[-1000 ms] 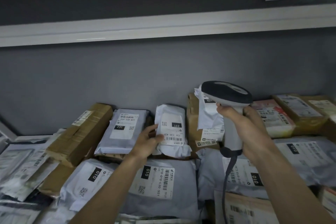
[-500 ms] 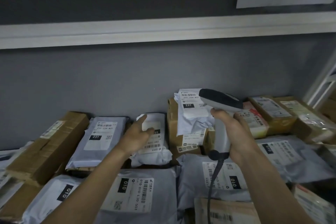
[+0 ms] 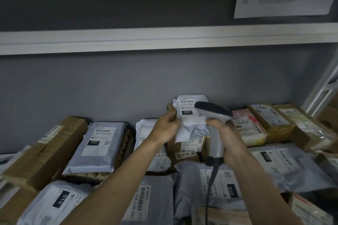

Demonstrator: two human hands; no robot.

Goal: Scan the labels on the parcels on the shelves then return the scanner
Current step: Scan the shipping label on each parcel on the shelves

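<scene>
1. My right hand (image 3: 228,138) is nearest: fingers curled tight round the grip of the scanner (image 3: 214,126), index finger up by the trigger as far as I can tell. The cable (image 3: 210,184) hangs from the butt down over the grey mailers below.
2. To scan well, I'd judge I should keep the scanner's head square to the barcode and a little back from it, not touching the paper, and hold the wrist quiet while I press.
3. My left hand (image 3: 165,129) pinches the left edge of the crumpled white parcel (image 3: 190,124), thumb and fingers closed on the wrapping. I should pull the label (image 3: 187,108) flat, since creases across the bars may spoil the read.
4. That parcel is soft, wrinkled white plastic, standing up on a brown box (image 3: 186,149) at the back of the shelf, against the grey wall. Its label shows "231" in a black block under a barcode; the scanner's head covers the right edge.
5. Farther along, more labelled parcels lie either side.
</scene>
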